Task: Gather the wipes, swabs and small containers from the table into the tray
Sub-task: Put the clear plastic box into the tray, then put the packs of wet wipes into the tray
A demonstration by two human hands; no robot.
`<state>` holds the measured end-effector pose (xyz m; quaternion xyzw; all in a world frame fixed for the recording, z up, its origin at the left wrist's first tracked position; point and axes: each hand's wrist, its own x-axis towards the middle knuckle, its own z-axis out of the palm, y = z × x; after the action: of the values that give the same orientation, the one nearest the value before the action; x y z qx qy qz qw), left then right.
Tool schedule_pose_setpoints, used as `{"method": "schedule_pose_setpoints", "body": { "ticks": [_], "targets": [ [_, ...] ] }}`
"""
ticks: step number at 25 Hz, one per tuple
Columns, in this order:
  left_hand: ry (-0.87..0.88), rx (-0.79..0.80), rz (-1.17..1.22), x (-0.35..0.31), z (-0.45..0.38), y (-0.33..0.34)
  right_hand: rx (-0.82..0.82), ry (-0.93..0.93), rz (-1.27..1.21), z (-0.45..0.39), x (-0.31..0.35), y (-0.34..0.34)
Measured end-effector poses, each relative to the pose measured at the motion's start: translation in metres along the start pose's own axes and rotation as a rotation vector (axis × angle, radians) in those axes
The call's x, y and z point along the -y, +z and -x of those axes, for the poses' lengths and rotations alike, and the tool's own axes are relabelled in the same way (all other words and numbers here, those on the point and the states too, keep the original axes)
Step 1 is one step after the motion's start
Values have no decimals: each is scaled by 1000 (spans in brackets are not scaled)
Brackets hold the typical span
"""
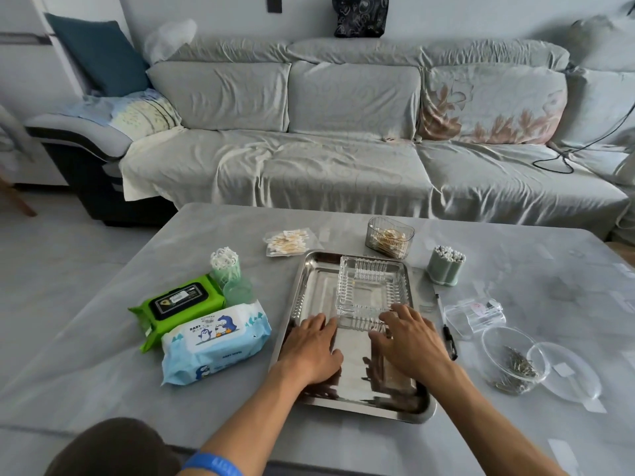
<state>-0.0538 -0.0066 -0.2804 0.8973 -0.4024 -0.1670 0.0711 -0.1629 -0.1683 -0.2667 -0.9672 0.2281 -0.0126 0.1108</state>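
Observation:
A steel tray (311, 286) lies mid-table with a clear ribbed glass dish (369, 290) in its far half. My left hand (314, 348) rests flat in the tray, fingers spread, just left of the dish's near edge. My right hand (412, 338) is spread with fingertips on the dish's near right corner. Left of the tray lie a green wipes pack (178, 302) and a blue penguin wipes pack (214, 341). A bag of swabs (287, 241), a clear swab box (390, 237) and two green swab cups (225, 266) (446, 266) stand around the tray.
A black pen (446, 328) lies along the tray's right edge. To the right are a small clear box (476, 316), a clear bowl of small metal pieces (512, 362) and a clear lid (567, 369). A grey covered sofa (343, 149) stands behind the table.

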Motion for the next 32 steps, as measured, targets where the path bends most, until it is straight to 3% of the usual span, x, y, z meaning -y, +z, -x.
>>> {"method": "schedule_pose_setpoints", "body": {
  "ticks": [3, 6, 7, 9, 11, 15, 20, 22, 24, 28, 32],
  "targets": [
    [66, -216, 247, 18, 20, -9, -81, -89, -31, 10, 19, -1],
    [20, -553, 95, 64, 36, -23, -101, -240, -63, 20, 44, 3],
    [-93, -534, -2, 82, 44, -29, -98, -271, -68, 24, 51, 6],
    [-370, -283, -131, 117, 61, -36, -98, -304, -76, 30, 62, 12],
    [-455, -115, -173, 140, 72, -37, -79, -309, -87, 33, 66, 17],
    [-426, -229, -196, 149, 76, -41, -59, -288, -89, 41, 62, 25],
    [-319, -531, 159, 131, 82, -48, -147, -129, -61, 54, 32, 18],
    [-188, -684, 228, 110, 83, -57, -183, -59, -85, 57, 20, 15],
    [28, -731, 262, 81, 80, -67, -169, 12, -101, 60, 14, 12],
    [253, -508, 264, 32, 54, -61, -41, 75, -52, 64, 13, 6],
    [65, -208, 99, 10, 31, -23, 76, 26, -55, 68, 1, -5]
  ]
}}
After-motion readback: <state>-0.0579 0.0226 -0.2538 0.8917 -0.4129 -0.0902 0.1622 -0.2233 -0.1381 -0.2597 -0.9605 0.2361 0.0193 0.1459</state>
